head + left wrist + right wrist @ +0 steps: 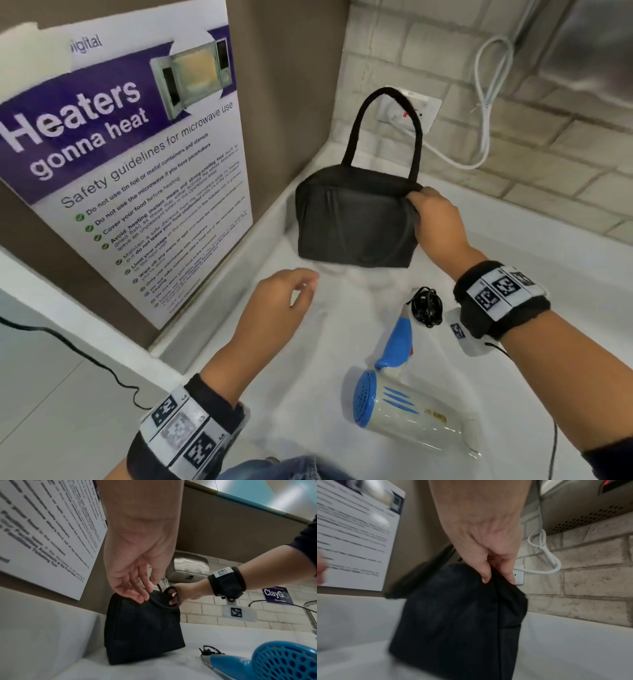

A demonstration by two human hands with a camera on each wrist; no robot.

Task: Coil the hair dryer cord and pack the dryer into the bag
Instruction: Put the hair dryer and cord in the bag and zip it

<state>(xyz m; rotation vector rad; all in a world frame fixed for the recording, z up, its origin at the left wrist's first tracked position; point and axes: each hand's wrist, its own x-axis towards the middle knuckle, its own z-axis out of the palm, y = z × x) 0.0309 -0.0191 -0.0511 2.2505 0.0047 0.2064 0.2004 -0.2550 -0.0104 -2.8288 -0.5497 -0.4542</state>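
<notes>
A black bag stands upright near the counter's back left corner, one handle loop raised. My right hand pinches its top right corner; the right wrist view shows thumb and fingers clamped on the fabric of the bag. My left hand hovers open in front of the bag's lower left, holding nothing. The blue and white hair dryer lies on the counter in front of me. Its black cord sits coiled at the handle end. In the left wrist view my relaxed left hand is near the bag.
The white counter meets a brown side wall bearing a microwave safety poster. On the brick back wall are a socket and a looped white cable. A metal hand dryer hangs above. A black cable trails at lower left.
</notes>
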